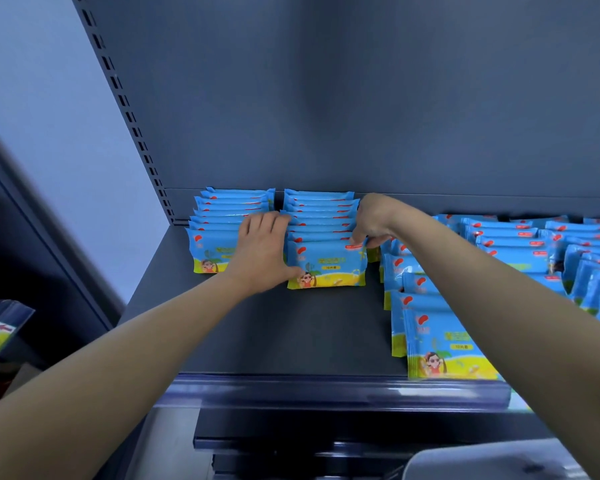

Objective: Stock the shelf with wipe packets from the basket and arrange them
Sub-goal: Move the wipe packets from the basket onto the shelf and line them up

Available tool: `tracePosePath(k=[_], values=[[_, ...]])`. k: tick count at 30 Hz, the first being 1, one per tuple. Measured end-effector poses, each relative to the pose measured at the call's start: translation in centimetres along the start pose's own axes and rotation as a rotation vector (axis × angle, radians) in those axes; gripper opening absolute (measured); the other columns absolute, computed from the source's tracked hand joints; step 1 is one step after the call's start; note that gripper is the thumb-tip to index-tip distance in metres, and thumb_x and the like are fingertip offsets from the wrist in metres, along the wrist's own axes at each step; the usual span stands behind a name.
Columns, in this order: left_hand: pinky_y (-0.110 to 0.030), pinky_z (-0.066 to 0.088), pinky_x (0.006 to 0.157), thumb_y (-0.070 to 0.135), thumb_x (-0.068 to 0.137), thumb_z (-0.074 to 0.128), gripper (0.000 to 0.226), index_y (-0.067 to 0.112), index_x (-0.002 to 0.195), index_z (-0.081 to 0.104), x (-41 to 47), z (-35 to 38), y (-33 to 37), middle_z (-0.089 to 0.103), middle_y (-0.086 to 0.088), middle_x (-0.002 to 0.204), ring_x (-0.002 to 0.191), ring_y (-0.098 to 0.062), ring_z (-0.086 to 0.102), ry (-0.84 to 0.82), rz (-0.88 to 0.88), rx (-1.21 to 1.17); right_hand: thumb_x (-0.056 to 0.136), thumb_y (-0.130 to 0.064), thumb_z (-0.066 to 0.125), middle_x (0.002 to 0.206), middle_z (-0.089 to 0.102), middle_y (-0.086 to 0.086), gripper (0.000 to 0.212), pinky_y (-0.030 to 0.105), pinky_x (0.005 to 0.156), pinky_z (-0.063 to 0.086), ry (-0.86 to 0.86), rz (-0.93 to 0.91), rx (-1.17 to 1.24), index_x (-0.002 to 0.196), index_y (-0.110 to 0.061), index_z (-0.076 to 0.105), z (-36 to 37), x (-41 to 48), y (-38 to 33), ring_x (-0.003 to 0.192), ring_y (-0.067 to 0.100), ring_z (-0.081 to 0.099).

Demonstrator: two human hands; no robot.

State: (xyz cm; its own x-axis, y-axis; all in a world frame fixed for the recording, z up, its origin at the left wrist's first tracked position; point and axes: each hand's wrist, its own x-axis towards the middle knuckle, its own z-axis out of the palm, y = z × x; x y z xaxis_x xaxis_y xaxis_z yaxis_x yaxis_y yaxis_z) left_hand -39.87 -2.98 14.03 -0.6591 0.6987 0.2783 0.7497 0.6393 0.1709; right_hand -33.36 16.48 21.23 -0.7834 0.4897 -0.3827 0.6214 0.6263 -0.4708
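Left arm: reaches in from the lower left, forearm straight, wrist level.
Left hand (pixel 262 252): here it is, fingers straight and held together, laid flat into the gap between the left row (pixel 222 216) and the middle row (pixel 321 209). The thumb is spread wide, its tip touching the lower left corner of the front packet (pixel 329 266). It grips nothing.
Right arm: comes across from the lower right, passing over the right-hand packets (pixel 513 244), wrist bent sharply downward.
Right hand (pixel 373 220): fingers curled, thumb and fingertips pinching the upper right corner of the front packet.
Front packet: stands upright at the head of the middle row, face to the camera, bracketed by both hands.
Rows: left and middle rows stand just beside each other at the back left of the shelf (pixel 291 334); the right-hand packets reach the shelf's front edge.
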Motion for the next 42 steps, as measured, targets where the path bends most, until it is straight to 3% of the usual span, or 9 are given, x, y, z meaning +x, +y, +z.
tracePosePath(k=[3,7,11,14,18,24,28,34,42], values=[[-0.042,0.004,0.117,0.073,0.060,0.064,0.107,0.016,0.142,0.025,0.3,0.4,0.3,0.036,0.000,0.137,0.132,-0.022,0.026,-0.068,-0.018,0.108,0.081,-0.008,0.072,0.084,0.060,0.008,0.018,0.031,0.070,0.059,0.000,0.001,0.012,0.085,-0.006,0.055,0.0,0.1,0.1,0.076,0.024,0.067],[-0.042,0.001,0.116,0.064,0.069,0.063,0.093,0.012,0.139,0.029,0.9,0.7,0.8,0.043,-0.004,0.130,0.127,-0.025,0.032,-0.024,-0.031,0.177,0.084,-0.013,0.069,0.093,0.064,0.014,0.023,0.038,0.080,0.059,0.069,0.015,0.040,0.098,-0.003,0.056,0.2,0.7,-0.1,0.085,0.028,0.069],[-0.042,0.001,0.116,0.059,0.071,0.063,0.093,0.007,0.139,0.028,0.8,0.9,1.3,0.043,-0.007,0.126,0.123,-0.027,0.035,0.018,-0.042,0.190,0.085,-0.007,0.065,0.080,0.059,0.010,0.017,0.029,0.056,0.054,0.142,0.034,0.116,0.077,-0.006,0.051,0.5,1.6,-0.1,0.064,0.020,0.061],[-0.044,-0.002,0.116,0.063,0.069,0.062,0.096,0.008,0.139,0.027,0.8,1.0,1.3,0.039,-0.008,0.131,0.126,-0.028,0.031,0.011,-0.026,0.211,0.085,-0.008,0.066,0.087,0.062,0.012,0.015,0.029,0.063,0.057,0.182,0.039,0.157,0.077,-0.006,0.054,0.6,2.2,0.2,0.075,0.022,0.063],[-0.047,-0.010,0.114,0.072,0.063,0.063,0.116,0.008,0.146,0.011,1.3,0.8,1.2,0.024,-0.012,0.146,0.139,-0.031,0.016,-0.060,-0.033,0.232,0.085,-0.015,0.068,0.089,0.062,0.012,0.018,0.021,0.049,0.050,0.183,0.020,0.312,0.078,-0.006,0.055,0.8,2.5,0.5,0.069,0.019,0.062],[-0.048,-0.008,0.115,0.070,0.063,0.063,0.113,0.008,0.145,0.015,1.7,0.7,1.6,0.036,-0.008,0.138,0.134,-0.030,0.023,-0.085,-0.033,0.243,0.088,-0.029,0.065,0.081,0.056,0.007,0.027,0.026,0.049,0.049,0.217,0.038,0.326,0.094,-0.005,0.052,1.6,2.8,0.5,0.062,0.017,0.054],[-0.047,-0.007,0.115,0.071,0.063,0.062,0.112,0.008,0.144,0.018,1.6,0.5,1.9,0.024,-0.011,0.145,0.137,-0.031,0.019,-0.078,-0.016,0.285,0.089,-0.017,0.063,0.093,0.069,0.014,0.017,0.037,0.071,0.059,0.243,0.052,0.270,0.095,-0.001,0.061,1.3,3.0,0.1,0.082,0.027,0.069],[-0.047,-0.008,0.115,0.072,0.067,0.058,0.107,0.005,0.143,0.021,1.5,0.5,2.2,0.029,-0.010,0.143,0.133,-0.029,0.028,-0.053,0.004,0.339,0.089,-0.010,0.059,0.076,0.066,0.009,0.020,0.014,0.032,0.041,0.278,0.064,0.201,0.069,-0.008,0.053,0.8,3.2,0.5,0.052,0.017,0.062],[-0.049,-0.003,0.116,0.071,0.068,0.059,0.106,0.003,0.141,0.022,1.5,0.6,2.8,0.031,-0.010,0.140,0.129,-0.028,0.031,-0.072,-0.024,0.344,0.089,-0.011,0.049,0.078,0.063,0.015,0.014,0.035,0.069,0.057,0.356,-0.033,0.240,0.076,-0.009,0.055,-1.8,3.0,1.4,0.072,0.030,0.068]])
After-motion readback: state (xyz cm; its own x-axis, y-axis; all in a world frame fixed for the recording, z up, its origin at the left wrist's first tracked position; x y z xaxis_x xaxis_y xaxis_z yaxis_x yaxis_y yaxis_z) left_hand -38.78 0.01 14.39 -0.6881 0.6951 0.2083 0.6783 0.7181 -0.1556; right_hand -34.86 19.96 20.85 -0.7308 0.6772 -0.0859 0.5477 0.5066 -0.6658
